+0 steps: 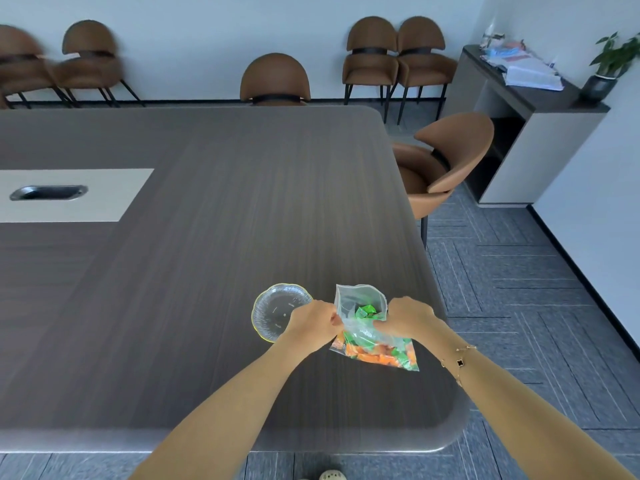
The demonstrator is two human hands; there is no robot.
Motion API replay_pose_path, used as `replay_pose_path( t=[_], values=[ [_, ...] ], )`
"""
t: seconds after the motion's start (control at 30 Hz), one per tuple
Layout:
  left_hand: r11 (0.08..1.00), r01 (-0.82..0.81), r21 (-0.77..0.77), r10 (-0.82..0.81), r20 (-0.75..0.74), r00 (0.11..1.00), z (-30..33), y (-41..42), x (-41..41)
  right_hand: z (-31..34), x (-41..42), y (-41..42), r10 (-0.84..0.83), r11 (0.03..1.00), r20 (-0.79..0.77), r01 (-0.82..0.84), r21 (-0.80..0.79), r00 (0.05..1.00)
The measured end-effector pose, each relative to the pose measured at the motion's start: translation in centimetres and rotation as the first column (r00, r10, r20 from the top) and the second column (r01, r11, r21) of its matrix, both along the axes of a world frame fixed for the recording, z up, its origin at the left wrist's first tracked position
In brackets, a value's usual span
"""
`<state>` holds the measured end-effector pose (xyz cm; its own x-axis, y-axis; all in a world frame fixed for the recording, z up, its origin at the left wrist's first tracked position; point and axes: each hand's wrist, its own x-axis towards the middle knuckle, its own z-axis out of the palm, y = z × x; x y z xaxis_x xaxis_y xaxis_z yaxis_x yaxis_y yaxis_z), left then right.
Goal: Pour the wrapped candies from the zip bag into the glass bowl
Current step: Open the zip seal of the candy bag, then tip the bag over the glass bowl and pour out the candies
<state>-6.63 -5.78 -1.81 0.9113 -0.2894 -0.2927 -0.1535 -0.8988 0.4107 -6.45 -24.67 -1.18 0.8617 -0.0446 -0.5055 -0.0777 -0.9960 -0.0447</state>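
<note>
A clear zip bag (360, 303) stands on the dark table (207, 237), its mouth spread wide at the top. Green and orange wrapped candies (381, 355) fill its lower part. My left hand (313, 325) pinches the bag's left edge. My right hand (410, 317) grips its right edge. Just left of the bag sits an empty glass bowl (277, 310) with a scalloped gold rim, partly covered by my left hand.
The table's right edge (433, 271) runs close beside the bag, with a brown chair (440, 168) tucked further back. Several more chairs line the far wall. A pale inset panel with a cable slot (48, 192) lies at the left.
</note>
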Motion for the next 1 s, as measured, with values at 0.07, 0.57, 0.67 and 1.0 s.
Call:
replay_pose_path(
  t=[0.07,0.57,0.67,1.0],
  values=[
    [0.999,0.035,0.040,-0.036,0.030,0.999,0.1,0.2,-0.1,0.0,0.2,-0.2,-0.017,1.000,-0.010,0.017,0.011,1.000],
    [0.997,-0.057,-0.047,0.057,0.009,0.998,0.4,1.1,0.1,-2.5,-0.5,-3.9,-0.343,0.910,0.255,0.252,0.330,0.904],
    [0.996,-0.057,-0.064,0.059,0.029,0.998,0.7,1.0,0.1,-5.0,-0.9,-4.1,-0.319,0.871,0.078,0.260,0.416,0.944],
    [0.996,-0.030,-0.088,0.033,0.044,0.998,0.0,2.8,-0.4,-10.5,0.0,-1.7,-0.328,0.896,0.160,0.252,0.367,0.931]
  ],
)
